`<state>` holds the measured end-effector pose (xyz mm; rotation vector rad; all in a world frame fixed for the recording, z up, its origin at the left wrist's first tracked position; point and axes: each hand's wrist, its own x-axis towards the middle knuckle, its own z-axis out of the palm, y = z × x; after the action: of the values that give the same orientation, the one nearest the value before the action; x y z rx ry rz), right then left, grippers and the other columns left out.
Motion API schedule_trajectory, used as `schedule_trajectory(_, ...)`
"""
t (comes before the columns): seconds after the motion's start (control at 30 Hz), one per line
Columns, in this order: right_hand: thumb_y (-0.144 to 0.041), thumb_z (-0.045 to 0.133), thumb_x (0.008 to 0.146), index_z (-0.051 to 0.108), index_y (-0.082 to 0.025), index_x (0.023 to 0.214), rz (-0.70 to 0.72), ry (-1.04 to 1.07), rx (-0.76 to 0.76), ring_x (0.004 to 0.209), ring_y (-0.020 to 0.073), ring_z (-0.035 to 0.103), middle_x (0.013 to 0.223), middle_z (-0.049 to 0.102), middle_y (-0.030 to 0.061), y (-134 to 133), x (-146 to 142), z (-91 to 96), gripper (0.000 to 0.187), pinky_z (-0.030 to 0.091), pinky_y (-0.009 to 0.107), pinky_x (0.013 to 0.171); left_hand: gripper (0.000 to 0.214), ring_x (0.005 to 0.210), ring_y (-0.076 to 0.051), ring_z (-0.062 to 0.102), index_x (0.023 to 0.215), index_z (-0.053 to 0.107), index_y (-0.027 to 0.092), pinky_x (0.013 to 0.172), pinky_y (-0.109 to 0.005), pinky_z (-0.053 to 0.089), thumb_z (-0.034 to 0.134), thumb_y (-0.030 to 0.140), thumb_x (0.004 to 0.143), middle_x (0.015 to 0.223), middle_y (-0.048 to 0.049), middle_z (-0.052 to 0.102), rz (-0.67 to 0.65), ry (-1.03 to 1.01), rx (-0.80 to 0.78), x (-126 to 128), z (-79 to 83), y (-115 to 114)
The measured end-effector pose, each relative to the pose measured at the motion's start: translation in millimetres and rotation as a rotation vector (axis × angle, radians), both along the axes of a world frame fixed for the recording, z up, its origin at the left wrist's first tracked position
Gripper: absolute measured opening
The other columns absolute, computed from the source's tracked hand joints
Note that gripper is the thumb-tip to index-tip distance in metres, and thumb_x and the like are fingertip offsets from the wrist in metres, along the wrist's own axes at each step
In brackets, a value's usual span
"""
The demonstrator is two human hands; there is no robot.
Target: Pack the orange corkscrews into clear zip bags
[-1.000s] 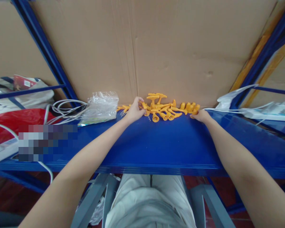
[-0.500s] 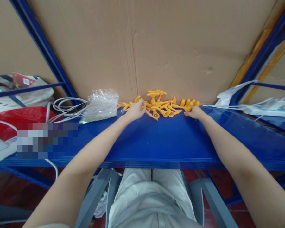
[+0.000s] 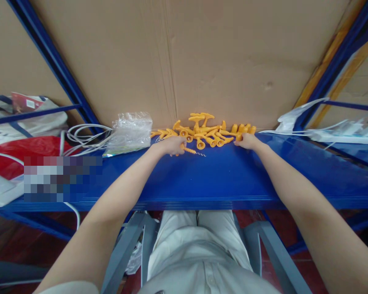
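Observation:
A heap of several orange plastic corkscrew pieces lies at the back of a blue metal shelf, against a cardboard wall. My left hand is closed round one orange corkscrew, whose metal spiral sticks out to the right over the shelf. My right hand rests at the right end of the heap, its fingers curled on a small orange cap piece.
A crumpled clear plastic bag lies left of the heap, with coiled white cables beyond it. A red bag and papers lie at far left. White bags and cables lie at the right. Blue rack posts slant up both sides.
My left hand has closed on one corkscrew and drawn it out of the heap toward me. My right hand has shifted left along the heap onto a cap piece.

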<state>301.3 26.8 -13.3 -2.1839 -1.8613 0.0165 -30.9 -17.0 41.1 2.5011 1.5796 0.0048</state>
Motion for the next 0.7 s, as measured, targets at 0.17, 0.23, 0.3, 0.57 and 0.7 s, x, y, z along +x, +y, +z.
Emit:
schedule_trajectory(0.17, -0.036, 0.058, 0.083, 0.063, -0.01, 0.114, 0.022, -0.047, -0.001, 0.111, 0.0417, 0.061, 0.114, 0.066, 0.0235, -1.9, -4.4, 0.0, 0.041, 0.049, 0.049, 0.089, 0.024, 0.057, -0.016, 0.059, 0.094, 0.062, 0.019, 0.054, -0.024, 0.041, 0.055, 0.021, 0.071, 0.068, -0.001, 0.064, -0.037, 0.027, 0.086, -5.8, 6.6, 3.4)
schedule_trajectory(0.23, -0.035, 0.058, 0.082, 0.063, -0.012, 0.113, 0.033, -0.051, 0.008, 0.111, 0.042, 0.061, 0.112, 0.067, 0.0224, -1.2, -5.0, -0.7, 0.039, 0.05, 0.05, 0.087, 0.023, 0.059, -0.017, 0.06, 0.094, 0.062, 0.019, 0.056, -0.024, 0.041, 0.054, 0.023, 0.073, 0.068, -0.0015, 0.064, -0.051, 0.028, 0.113, -7.7, 7.9, 5.3)
schedule_trajectory(0.3, -0.035, 0.058, 0.082, 0.063, -0.012, 0.112, 0.029, -0.05, 0.007, 0.11, 0.0422, 0.061, 0.112, 0.067, 0.0223, -0.2, -5.1, -1.4, 0.038, 0.05, 0.051, 0.087, 0.023, 0.065, -0.019, 0.061, 0.095, 0.063, 0.018, 0.06, -0.025, 0.042, 0.052, 0.024, 0.076, 0.073, -0.0031, 0.066, -0.071, 0.031, 0.144, -8.7, 8.1, 7.0)
schedule_trajectory(0.57, -0.036, 0.057, 0.083, 0.061, -0.011, 0.115, 0.015, -0.035, 0.002, 0.113, 0.042, 0.06, 0.118, 0.065, 0.0227, -3.7, -8.0, 0.6, 0.041, 0.049, 0.052, 0.089, 0.027, 0.087, -0.024, 0.065, 0.101, 0.065, 0.019, 0.075, -0.029, 0.045, 0.054, 0.031, 0.08, 0.086, -0.005, 0.071, -0.128, -0.038, 0.228, -13.6, 6.9, 17.1)
schedule_trajectory(0.7, -0.036, 0.057, 0.084, 0.06, -0.009, 0.119, -0.005, -0.031, -0.014, 0.115, 0.0422, 0.059, 0.122, 0.063, 0.0244, -8.8, -13.4, 3.9, 0.045, 0.049, 0.051, 0.092, 0.029, 0.091, -0.023, 0.066, 0.105, 0.064, 0.019, 0.079, -0.027, 0.045, 0.055, 0.034, 0.081, 0.085, -0.0035, 0.071, -0.1, -0.048, 0.243, -16.2, 6.4, 21.8)
